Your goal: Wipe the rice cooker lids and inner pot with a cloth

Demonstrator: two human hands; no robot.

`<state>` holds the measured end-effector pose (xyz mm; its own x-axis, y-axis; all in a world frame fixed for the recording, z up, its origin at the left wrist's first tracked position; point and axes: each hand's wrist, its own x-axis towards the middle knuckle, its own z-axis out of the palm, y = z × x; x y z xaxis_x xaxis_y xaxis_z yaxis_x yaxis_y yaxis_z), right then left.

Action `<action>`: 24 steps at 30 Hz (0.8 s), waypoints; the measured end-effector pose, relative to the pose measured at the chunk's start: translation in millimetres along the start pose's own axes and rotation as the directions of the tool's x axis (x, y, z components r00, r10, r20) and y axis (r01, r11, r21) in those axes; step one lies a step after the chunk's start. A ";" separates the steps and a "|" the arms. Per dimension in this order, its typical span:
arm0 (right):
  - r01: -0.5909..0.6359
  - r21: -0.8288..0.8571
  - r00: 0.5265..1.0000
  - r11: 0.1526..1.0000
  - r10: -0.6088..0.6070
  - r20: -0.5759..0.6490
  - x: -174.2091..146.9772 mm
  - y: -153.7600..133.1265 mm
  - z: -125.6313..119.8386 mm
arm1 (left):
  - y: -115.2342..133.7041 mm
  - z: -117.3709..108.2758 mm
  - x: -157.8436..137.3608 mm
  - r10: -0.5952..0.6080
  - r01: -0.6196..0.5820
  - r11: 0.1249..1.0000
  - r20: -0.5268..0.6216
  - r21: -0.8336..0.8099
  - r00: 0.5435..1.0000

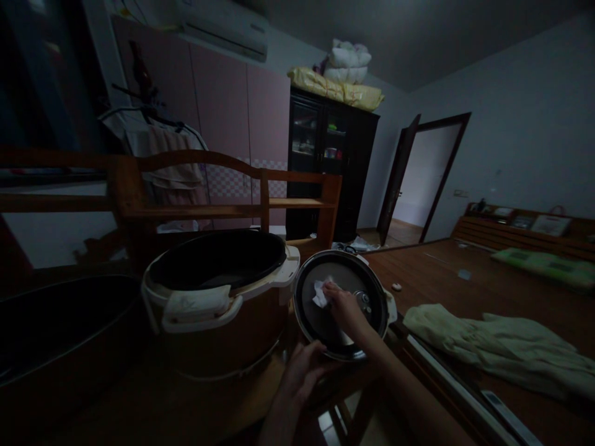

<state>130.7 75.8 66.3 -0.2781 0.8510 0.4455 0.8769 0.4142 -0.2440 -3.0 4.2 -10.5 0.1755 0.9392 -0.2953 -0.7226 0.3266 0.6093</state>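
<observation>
The round lid (313, 319) of an electric cooker leans with its dark metal inner face towards me. My left hand (302, 367) grips the lower rim of this lid, its fingers curled at the edge. A crumpled white tissue (319, 293) is pinched in my right hand (344, 310) and pressed against the inner face, left of a small round valve fitting (365, 301). Just left of the lid stands the cooker body (223, 344), uncovered, with a white rim and handles and a dark interior.
A large dark pot (69, 347) stands at the far left. Behind the cooker runs a wooden rail with shelves (297, 202). To the right, a pale green cloth (493, 341) and a remote control (506, 414) lie on a wooden surface. A door (398, 179) is open beyond.
</observation>
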 end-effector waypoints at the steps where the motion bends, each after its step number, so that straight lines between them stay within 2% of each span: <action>1: 0.009 0.002 1.000 1.000 -0.009 0.004 -2.3 -0.7 0.2 | 0.8 1.1 -0.8 -0.001 0.001 1.000 -0.005 0.007 1.000; 9: 0.144 -0.099 0.989 0.985 -0.140 0.050 -23.5 -7.6 3.0 | 5.6 5.7 -6.8 -0.001 0.000 0.999 0.055 0.032 0.998; 15: 0.154 -0.132 0.987 0.979 -0.148 0.059 -35.6 -6.7 9.6 | 5.0 4.2 -4.4 0.001 -0.002 1.000 0.037 0.031 0.999; 24: 0.145 -0.152 0.986 0.978 -0.130 0.109 -60.0 -1.2 -3.1 | 2.9 2.8 -3.9 0.011 -0.012 1.000 0.046 0.023 0.999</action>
<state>147.5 23.2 42.5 -0.4305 0.8204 0.3764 0.8764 0.4796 -0.0428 -3.9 1.8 -5.5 0.1985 0.9466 -0.2543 -0.7089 0.3178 0.6296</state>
